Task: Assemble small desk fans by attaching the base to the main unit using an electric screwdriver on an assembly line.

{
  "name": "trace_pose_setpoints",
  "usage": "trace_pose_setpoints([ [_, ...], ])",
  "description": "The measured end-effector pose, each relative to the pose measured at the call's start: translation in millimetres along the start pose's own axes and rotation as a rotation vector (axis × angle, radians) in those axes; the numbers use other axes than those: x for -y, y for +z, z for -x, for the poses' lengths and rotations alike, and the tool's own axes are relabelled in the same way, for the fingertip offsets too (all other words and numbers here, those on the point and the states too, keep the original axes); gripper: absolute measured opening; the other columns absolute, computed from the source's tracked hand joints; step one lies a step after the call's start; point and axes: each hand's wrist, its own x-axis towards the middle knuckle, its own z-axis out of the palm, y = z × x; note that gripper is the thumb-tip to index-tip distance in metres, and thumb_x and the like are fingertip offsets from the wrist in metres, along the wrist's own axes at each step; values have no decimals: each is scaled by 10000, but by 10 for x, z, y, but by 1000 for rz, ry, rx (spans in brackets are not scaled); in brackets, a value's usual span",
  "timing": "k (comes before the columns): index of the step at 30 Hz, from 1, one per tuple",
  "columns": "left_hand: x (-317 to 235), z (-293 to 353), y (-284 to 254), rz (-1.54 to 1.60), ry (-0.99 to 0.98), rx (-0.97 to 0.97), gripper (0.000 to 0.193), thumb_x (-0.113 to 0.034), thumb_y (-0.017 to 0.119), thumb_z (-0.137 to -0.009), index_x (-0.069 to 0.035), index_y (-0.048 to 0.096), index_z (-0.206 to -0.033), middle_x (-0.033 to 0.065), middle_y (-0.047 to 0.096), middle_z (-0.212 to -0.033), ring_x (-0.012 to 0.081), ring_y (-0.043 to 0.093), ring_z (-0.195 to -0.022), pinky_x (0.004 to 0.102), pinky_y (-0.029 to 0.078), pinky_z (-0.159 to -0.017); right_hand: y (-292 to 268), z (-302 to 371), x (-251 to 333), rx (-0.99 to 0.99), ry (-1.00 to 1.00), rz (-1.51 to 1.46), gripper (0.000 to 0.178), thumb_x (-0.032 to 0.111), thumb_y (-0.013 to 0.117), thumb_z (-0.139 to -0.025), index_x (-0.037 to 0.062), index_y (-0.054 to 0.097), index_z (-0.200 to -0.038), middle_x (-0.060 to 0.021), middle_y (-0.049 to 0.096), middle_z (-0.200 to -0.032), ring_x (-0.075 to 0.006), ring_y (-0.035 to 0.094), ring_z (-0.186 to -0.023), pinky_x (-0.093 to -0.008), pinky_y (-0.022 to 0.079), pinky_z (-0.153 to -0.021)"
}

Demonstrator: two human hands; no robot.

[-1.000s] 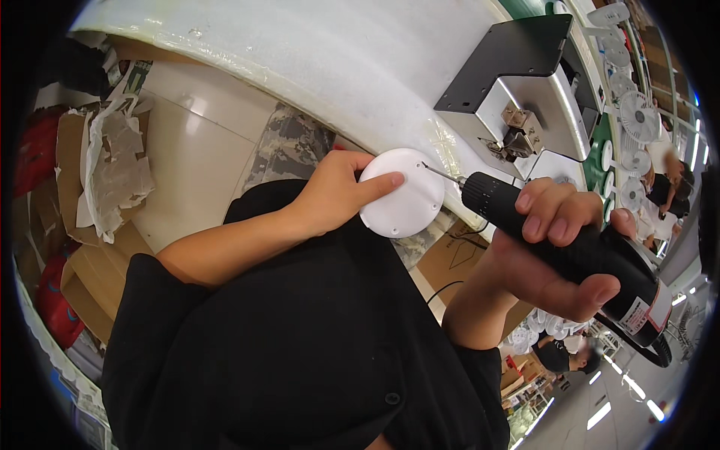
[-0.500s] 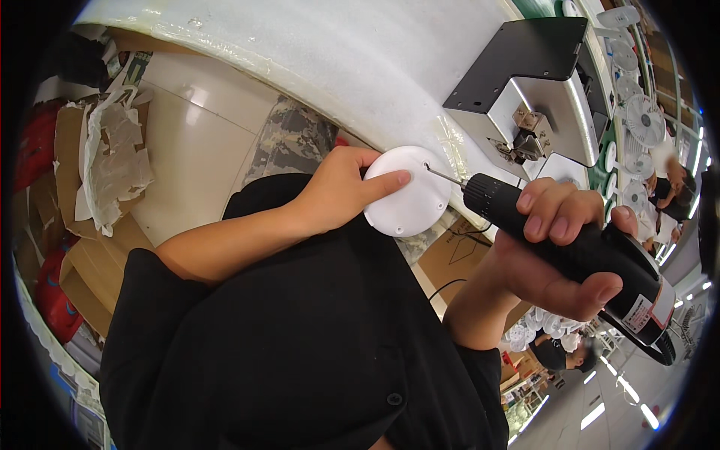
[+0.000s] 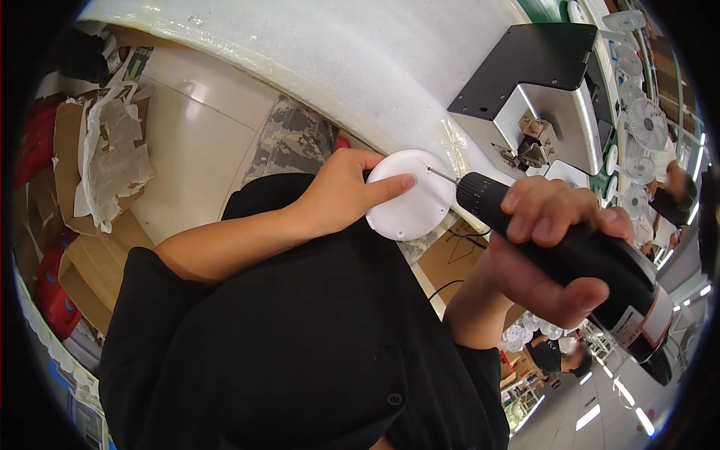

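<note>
A round white plastic disc (image 3: 420, 202) with small holes near its rim is gripped by my left hand (image 3: 345, 187), its thumb lying across the face and the other fingers behind it. My right hand (image 3: 551, 240) is wrapped round a black electric screwdriver (image 3: 581, 259). The thin bit (image 3: 442, 175) points at the hole near the disc's upper edge, its tip at or just in that hole. Whether a screw sits there is too small to tell.
The white-covered table (image 3: 337, 52) spans the top. On it, at the right, stands a black and silver metal machine (image 3: 536, 97). Fan parts (image 3: 645, 124) line the far right, near other people. Cardboard boxes (image 3: 94, 262) are at the left, camouflage cloth (image 3: 289, 142) below the table.
The screwdriver's body has swung slightly down and its front end shifted left toward the disc. The disc has barely moved, and my left hand keeps its grip.
</note>
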Motion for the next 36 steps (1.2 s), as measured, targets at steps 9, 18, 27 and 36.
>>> trace_pose_setpoints([
  [9,-11,18,20,12,-12,5,356,-222,680,-864,122,659,-957,147,677,-761,151,621,-614,242,504,-562,119,-31,-19,10,27,38,503,548,534,-873,119,492,-1133,-34,533,-706,-145,517,-545,-327,456,-554],
  [18,4,-20,44,27,-22,-16,342,-215,676,-859,115,664,-946,138,674,-745,150,612,-601,242,499,-554,84,-25,-115,49,5,53,531,546,554,-870,111,482,-1167,-33,535,-684,-144,511,-529,-309,454,-542],
  [27,120,-94,-22,-5,133,-38,305,-190,668,-862,113,663,-897,105,655,-714,124,563,-571,237,478,-527,158,83,-73,83,-37,271,669,513,615,-865,84,396,-1330,-61,578,-692,-180,560,-558,-343,499,-581],
  [36,326,0,-230,137,-22,-51,298,-155,616,-892,107,620,-1033,141,667,-922,141,606,-727,232,507,-638,-149,241,-4,-388,-171,-86,734,447,630,-848,45,317,-1376,-108,578,-737,-189,585,-568,-299,517,-595],
])
